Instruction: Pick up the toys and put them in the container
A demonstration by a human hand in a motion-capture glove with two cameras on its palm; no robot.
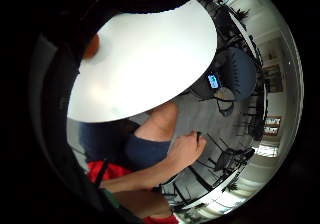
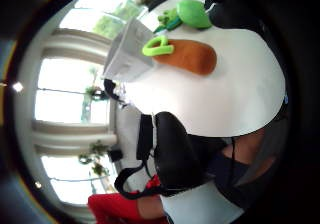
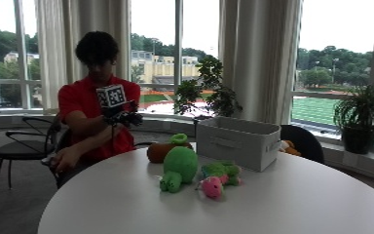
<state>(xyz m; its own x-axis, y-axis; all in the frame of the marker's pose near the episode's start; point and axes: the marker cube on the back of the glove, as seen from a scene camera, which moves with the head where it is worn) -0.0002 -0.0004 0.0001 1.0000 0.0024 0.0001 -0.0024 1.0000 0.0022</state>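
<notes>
An orange carrot plush (image 3: 163, 150) with a green top lies on the round white table (image 3: 174, 209), left of the pale fabric container (image 3: 239, 142). In front of it sit a green plush (image 3: 180, 168) and a small green and pink plush (image 3: 218, 178). My gloved right hand (image 3: 124, 117) hangs in the air above the table's far left edge, apart from the toys and holding nothing. The thumb side palm view shows the carrot (image 2: 192, 57), the green plush (image 2: 193, 13) and the container (image 2: 125, 54). An orange patch (image 1: 91, 47) peeks out at the table's edge.
The person's bare left hand (image 3: 60, 161) rests low beside the lap, off the table. Something orange (image 3: 290, 146) shows behind the container by a dark chair (image 3: 304, 140). Black chairs (image 3: 18, 146) stand at the left, potted plants (image 3: 362, 119) along the windows.
</notes>
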